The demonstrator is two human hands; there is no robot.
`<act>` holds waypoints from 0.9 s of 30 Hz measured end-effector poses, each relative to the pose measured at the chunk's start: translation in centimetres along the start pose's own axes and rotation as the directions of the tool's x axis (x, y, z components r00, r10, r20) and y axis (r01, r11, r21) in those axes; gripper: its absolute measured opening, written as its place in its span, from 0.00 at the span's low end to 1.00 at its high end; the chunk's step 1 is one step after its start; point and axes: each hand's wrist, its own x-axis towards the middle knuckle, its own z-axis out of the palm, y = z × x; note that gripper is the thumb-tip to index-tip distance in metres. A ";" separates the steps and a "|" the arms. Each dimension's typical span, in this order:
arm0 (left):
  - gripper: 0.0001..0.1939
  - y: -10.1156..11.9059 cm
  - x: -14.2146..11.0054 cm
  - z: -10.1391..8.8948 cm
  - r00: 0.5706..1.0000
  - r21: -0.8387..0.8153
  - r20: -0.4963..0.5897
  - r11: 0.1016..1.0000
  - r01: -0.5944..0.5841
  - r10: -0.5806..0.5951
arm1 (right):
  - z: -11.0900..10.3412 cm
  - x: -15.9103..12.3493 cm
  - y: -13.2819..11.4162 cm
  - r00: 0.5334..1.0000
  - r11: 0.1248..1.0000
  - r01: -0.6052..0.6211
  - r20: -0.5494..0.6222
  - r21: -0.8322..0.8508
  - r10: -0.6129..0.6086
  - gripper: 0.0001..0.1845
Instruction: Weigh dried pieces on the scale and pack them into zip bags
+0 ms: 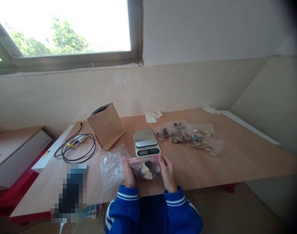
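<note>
A small clear zip bag (145,168) with dark and pale dried pieces in it is held between both hands, just above the table's near edge. My left hand (128,174) grips its left side, fingers closed on the top corner. My right hand (168,174) grips its right side the same way. Right behind the bag stands a small digital kitchen scale (146,142) with a bare steel platform. Both sleeves are blue with white stripes.
Empty clear bags (111,169) lie left of my hands. A brown paper bag (106,125) stands behind them, beside a coiled black cable (76,148). Several filled zip bags (191,136) lie right of the scale. The wooden table (236,156) meets a tiled wall.
</note>
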 end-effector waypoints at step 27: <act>0.51 6.4 10.7 -9.1 0.848 0.627 -0.187 0.724 -0.286 0.496 | -10.2 6.8 3.7 0.864 0.270 0.340 0.186 -0.901 -0.468 0.37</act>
